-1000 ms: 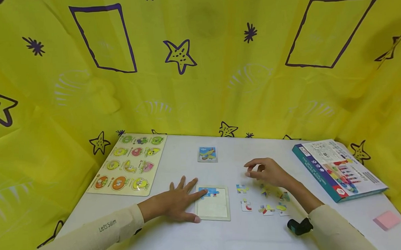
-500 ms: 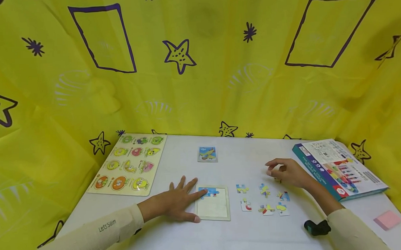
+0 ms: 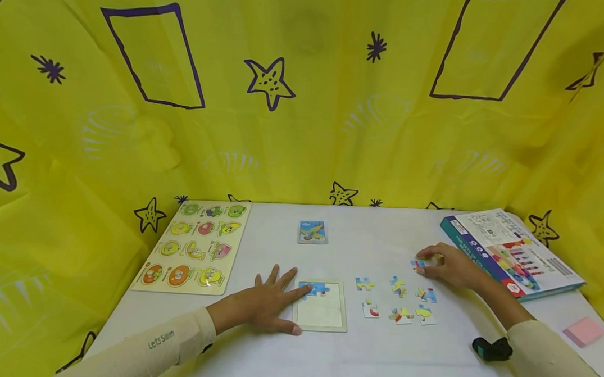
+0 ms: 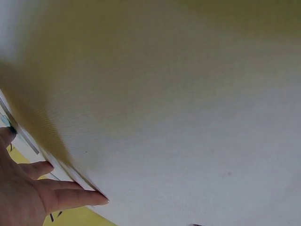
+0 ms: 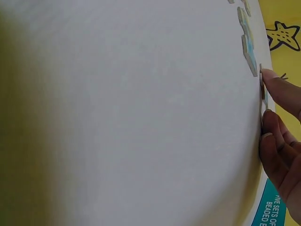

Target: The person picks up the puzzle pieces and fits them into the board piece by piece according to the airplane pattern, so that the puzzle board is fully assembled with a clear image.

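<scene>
My left hand (image 3: 261,304) lies spread beside a square puzzle tray (image 3: 320,329), its index fingertip pressing joined blue jigsaw pieces (image 3: 317,289) in the tray's top left. The left wrist view shows the left hand's (image 4: 28,193) extended fingers against the white table. My right hand (image 3: 449,265) pinches a blue and red jigsaw piece (image 3: 417,265) between thumb and finger, low over the table. In the right wrist view, this jigsaw piece (image 5: 264,92) is seen edge-on, partly covered by the fingertips. Several loose jigsaw pieces (image 3: 398,287) lie between the tray and this hand.
Behind the tray lies a small airplane picture puzzle (image 3: 312,233). A fruit board (image 3: 193,249) occupies the left side. On the right are a boxed bead set (image 3: 509,255) and a pink block (image 3: 583,332). A yellow curtain (image 3: 300,143) borders the table.
My right hand has moved right and down from above the loose pieces to the blue and red jigsaw piece, which it now pinches. My left hand has stayed in place.
</scene>
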`<control>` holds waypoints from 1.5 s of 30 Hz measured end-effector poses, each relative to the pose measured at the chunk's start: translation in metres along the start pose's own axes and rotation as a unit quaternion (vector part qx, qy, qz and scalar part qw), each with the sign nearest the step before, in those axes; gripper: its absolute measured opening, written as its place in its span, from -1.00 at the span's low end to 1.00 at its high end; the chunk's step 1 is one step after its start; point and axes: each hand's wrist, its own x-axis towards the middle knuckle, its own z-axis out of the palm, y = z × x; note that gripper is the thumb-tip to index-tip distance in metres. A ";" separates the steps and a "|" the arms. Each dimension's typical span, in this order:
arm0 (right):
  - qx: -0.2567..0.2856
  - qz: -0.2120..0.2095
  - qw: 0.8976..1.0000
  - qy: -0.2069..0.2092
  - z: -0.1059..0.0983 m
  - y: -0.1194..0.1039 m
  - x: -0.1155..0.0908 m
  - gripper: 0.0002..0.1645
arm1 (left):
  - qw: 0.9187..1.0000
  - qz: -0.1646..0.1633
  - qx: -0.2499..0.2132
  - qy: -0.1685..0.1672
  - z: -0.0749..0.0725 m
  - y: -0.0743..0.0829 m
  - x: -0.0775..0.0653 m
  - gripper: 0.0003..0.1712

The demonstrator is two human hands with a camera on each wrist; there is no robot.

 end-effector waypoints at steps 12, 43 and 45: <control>-0.008 0.016 1.000 -0.025 -0.002 -0.002 -0.001 -0.64 | 1.000 0.002 -0.007 0.001 -0.001 0.001 0.000 0.04; 0.073 -0.042 0.996 -0.023 0.004 -0.010 0.002 -0.73 | 1.000 -0.003 -0.016 -0.002 -0.001 0.003 -0.002 0.04; 0.075 -0.036 0.996 -0.023 0.005 -0.010 0.002 -0.72 | 1.000 -0.004 -0.015 -0.003 -0.001 0.003 -0.002 0.04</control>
